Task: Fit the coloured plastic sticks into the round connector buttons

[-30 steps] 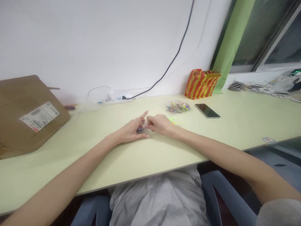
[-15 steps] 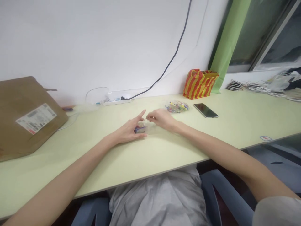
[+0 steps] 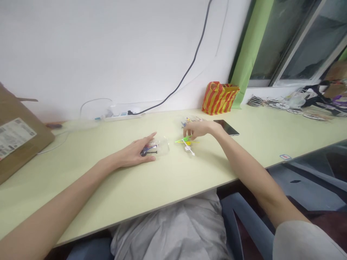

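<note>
My left hand [image 3: 135, 151] lies on the table at a clear plastic bag [image 3: 162, 146], its thumb and index finger spread on either side. Dark and blue plastic clock hands [image 3: 149, 152] show in the bag between those fingers. To the right, my right hand [image 3: 197, 129] reaches down with curled fingers, its fingertips at a green clock hand [image 3: 185, 139]. Just below lie a yellow clock hand [image 3: 188, 143] and a white clock hand [image 3: 188, 148], overlapping. Partly behind my right hand sits another clear bag of many-coloured pieces [image 3: 188, 121].
A dark phone [image 3: 227, 127] and a red-yellow striped bag [image 3: 220, 99] are behind my right hand. A brown parcel [image 3: 20, 133] stands at the left. A power strip [image 3: 121, 116] with a black cable lies along the wall. Disc-shaped parts [image 3: 282, 104] are at the far right.
My right hand has left the plastic bag by my left hand and moved right to the loose clock hands. My left hand stays at the bag. The view has turned rightward.
</note>
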Tool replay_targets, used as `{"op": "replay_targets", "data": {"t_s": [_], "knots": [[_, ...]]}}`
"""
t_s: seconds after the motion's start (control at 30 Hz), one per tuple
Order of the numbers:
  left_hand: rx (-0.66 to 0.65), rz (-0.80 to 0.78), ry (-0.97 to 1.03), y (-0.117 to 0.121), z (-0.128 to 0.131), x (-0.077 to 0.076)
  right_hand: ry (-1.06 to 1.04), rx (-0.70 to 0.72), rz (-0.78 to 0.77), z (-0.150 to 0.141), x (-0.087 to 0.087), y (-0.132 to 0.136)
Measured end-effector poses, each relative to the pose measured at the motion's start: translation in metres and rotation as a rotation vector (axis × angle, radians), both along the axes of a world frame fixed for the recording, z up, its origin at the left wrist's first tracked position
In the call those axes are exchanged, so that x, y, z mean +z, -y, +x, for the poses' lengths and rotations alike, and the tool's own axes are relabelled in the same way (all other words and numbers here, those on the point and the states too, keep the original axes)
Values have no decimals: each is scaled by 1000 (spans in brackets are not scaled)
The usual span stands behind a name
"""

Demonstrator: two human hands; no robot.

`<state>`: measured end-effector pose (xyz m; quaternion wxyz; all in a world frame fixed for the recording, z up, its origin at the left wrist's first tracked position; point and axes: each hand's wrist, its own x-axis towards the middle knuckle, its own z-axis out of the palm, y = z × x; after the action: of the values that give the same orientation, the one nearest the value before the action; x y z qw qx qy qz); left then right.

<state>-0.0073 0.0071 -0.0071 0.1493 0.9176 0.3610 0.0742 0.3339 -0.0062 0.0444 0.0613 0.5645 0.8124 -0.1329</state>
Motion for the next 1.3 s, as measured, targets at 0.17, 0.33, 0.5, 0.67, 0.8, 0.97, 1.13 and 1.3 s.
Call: {"op": "replay_targets", "data": {"t_s": [0.17, 0.33, 0.5, 0.67, 0.8, 0.97, 1.13, 1.3], "knots": [[1, 21, -31, 2, 1, 0, 53, -33, 105, -7, -3, -1], [-29, 32, -16, 2, 2, -1, -31, -167, 378, -17, -9, -1], [-29, -36, 49, 3, 3, -3, -151, -8, 552, -35, -13, 5], [-60, -164, 159, 4, 3, -7, -208, 301, 392, -64, -22, 20], [-48, -227, 216, 9, 7, -7, -188, 236, 450, -85, -32, 27], [-104, -223, 222, 18, 14, -3, -207, 199, 479, -100, -44, 31], [-102, -179, 205, 20, 15, -3, -316, 327, 422, -106, -47, 36], [-102, -164, 201, 19, 15, -2, -363, 303, 392, -104, -47, 37]]}}
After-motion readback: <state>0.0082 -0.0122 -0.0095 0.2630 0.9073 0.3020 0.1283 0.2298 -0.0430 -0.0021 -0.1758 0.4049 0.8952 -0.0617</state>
